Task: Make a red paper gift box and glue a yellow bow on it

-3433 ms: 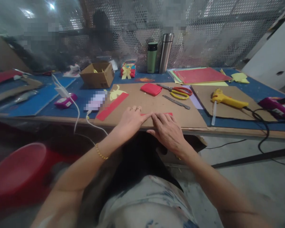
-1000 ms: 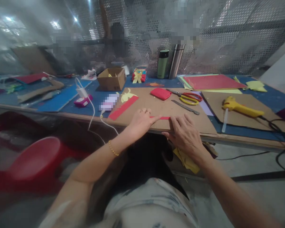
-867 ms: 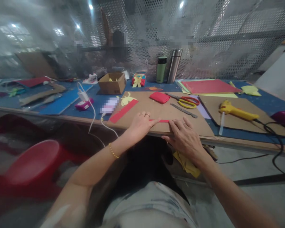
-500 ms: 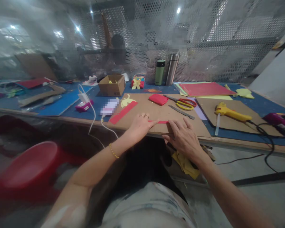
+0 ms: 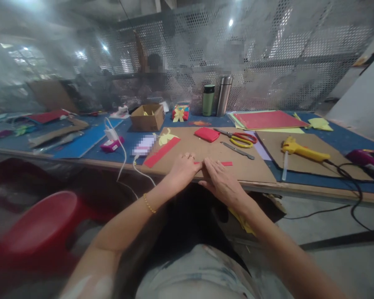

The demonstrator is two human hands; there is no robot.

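Observation:
A narrow red paper strip lies on the brown cardboard sheet near the table's front edge, partly hidden under my hands. My left hand presses down at the strip's left end, its index finger reaching along it. Touching that fingertip, my right hand rests with fingers laid flat across the strip. A wider red strip lies to the left. Behind my hands are a folded red piece, scissors with red and yellow handles and a grey craft-knife-like blade.
To the right, a yellow glue gun rests on another cardboard piece. A cardboard box, a green bottle and a steel flask stand at the back. White cables hang over the front edge at left, above a red stool.
My right hand has slid left along the strip until it meets my left hand, uncovering the strip's right end. My left hand stays at about the same place.

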